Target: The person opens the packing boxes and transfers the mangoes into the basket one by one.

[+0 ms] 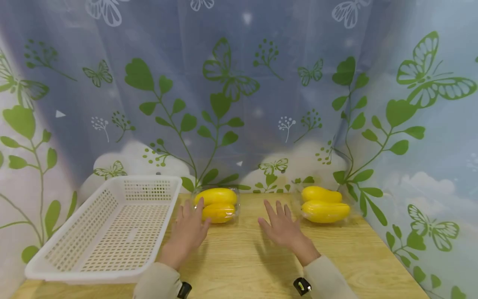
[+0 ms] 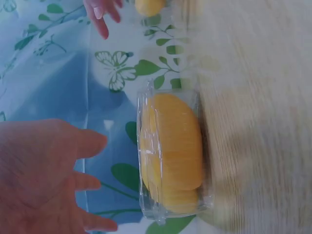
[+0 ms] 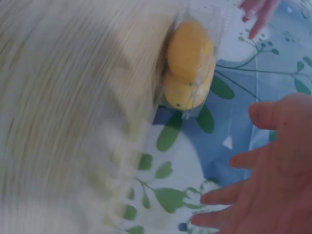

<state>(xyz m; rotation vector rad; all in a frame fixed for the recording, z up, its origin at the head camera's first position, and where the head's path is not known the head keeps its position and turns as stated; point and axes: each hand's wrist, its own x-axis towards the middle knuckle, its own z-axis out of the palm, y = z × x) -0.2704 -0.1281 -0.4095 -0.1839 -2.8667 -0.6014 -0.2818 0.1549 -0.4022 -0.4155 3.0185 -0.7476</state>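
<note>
Two clear plastic packs each hold two yellow, mango-like fruits. The left pack lies near the back edge of the table, and the right pack lies farther right. Hovering just left of and in front of the left pack is my left hand, fingers spread; the left wrist view shows a gap between it and the pack. My right hand, fingers also spread, is above the table between the packs, nearer the right one. Neither hand holds anything. The right wrist view shows the right hand and the left pack.
A white plastic basket with perforated walls stands on the left of the wooden table, close to my left hand. Behind the table hangs a blue-and-white curtain with green leaves and butterflies.
</note>
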